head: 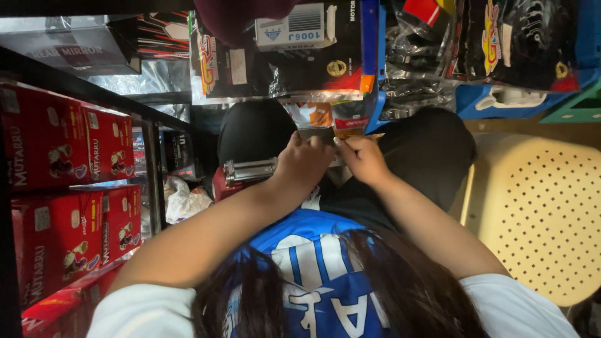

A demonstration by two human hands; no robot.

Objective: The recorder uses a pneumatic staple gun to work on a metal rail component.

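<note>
Red cardboard boxes (59, 188) are stacked on the dark metal shelf (75, 84) at left of frame. Black plastic-wrapped packages (300, 56) hang across the top; blue plastic crates (519, 100) are seen upper right. A cream perforated plastic chair seat (538, 213) fills the right side. Just left of the hands, a shiny ribbed metal cylinder (249, 170) on a red part is seen, beside a crumpled white plastic bag (184, 200). Lower centre is blocked by long dark hair and a blue-and-white shirt (313, 269).

The left hand (302, 168) and right hand (363, 159) are brought together at centre frame over black-clad knees. A small flat dark packet with an orange edge (325, 134) is pinched between both sets of fingertips, at their upper edge; it is mostly covered by the fingers. Fingers are curled close together, not spread.
</note>
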